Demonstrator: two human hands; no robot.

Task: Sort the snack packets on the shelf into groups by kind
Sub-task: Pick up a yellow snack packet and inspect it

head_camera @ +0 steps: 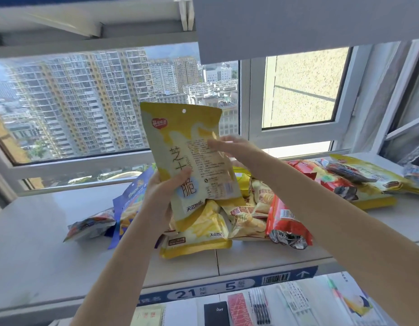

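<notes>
Both forearms reach up over the shelf (51, 231): left hand (160, 196) grips the yellow packet (189, 156) low on its edge, upright above the pile (239, 217); right hand (229, 145) pinches its right side, fingers probably behind it.

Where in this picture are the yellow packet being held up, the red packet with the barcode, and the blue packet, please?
yellow packet (194, 147): head view, middle of its printed back.
red packet (285, 220): head view, beside its barcode.
blue packet (131, 203): head view, upper front, left of the left hand (160, 196).
</notes>
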